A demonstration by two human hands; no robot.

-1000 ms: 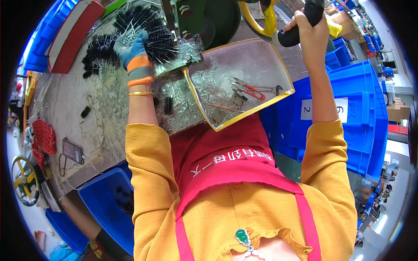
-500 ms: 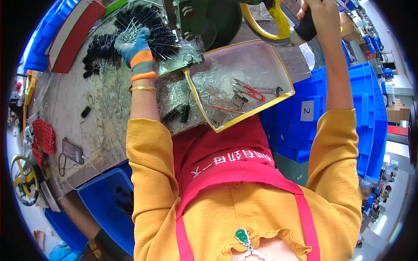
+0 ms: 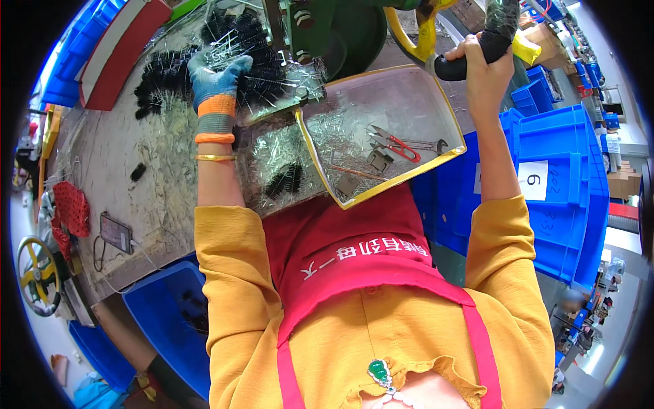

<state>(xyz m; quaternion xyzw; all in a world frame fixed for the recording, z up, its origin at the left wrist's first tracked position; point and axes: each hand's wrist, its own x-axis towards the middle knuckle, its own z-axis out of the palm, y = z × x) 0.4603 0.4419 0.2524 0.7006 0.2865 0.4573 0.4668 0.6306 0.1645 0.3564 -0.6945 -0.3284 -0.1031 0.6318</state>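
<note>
My left hand (image 3: 216, 80), in a blue glove with an orange and grey cuff, is closed around thin metal stems in a heap of black-bristled wire brushes (image 3: 160, 71). Some fingertips are hidden among the stems. Bare, my right hand (image 3: 489, 71) grips the black-wrapped handle (image 3: 499, 34) by the yellow handwheel (image 3: 426, 34) of a green machine (image 3: 306, 37). Between my arms sits a yellow-edged tray (image 3: 402, 187) holding red-handled snips (image 3: 402, 148), a wrench (image 3: 441, 145) and small metal pieces. A few brushes (image 3: 285, 180) lie left of the tray.
Blue plastic bins (image 3: 565, 232) stand to my right; another blue bin (image 3: 160, 307) is at lower left. On the worktable (image 3: 170, 204) lie a phone (image 3: 116, 233) with a cable, red cloth (image 3: 70, 208) and one loose brush (image 3: 138, 171). A red-and-white block (image 3: 126, 54) sits far left.
My right hand has come down toward me with the black handle, and the yellow wheel has turned. My left hand has drawn back slightly toward me, still among the brush stems.
</note>
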